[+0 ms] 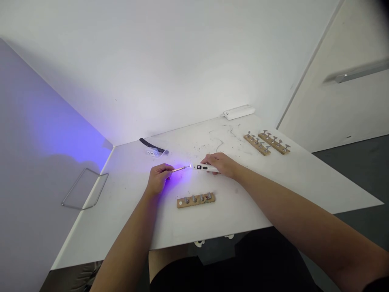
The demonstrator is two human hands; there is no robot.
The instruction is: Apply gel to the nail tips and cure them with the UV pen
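My left hand (158, 177) is closed around a slim copper-coloured stick (178, 169), which points right. At the stick's far end a small bright piece glows in the violet light; its exact shape is lost in the glare. My right hand (221, 163) grips a white handheld UV lamp (208, 167) with a small lit number display. The lamp's shining end faces the tip of the stick, a short way apart. Nearer to me lies a cork strip (196, 200) with several metal stands and one white disc at its left end.
Two more cork strips (257, 144) with stands and nail tips on them lie at the right. A black nail file (153, 146) is at the back left, beside a small clear packet (153, 153). A white power strip (239, 112) sits against the wall. Dark specks mark the white table (243, 211).
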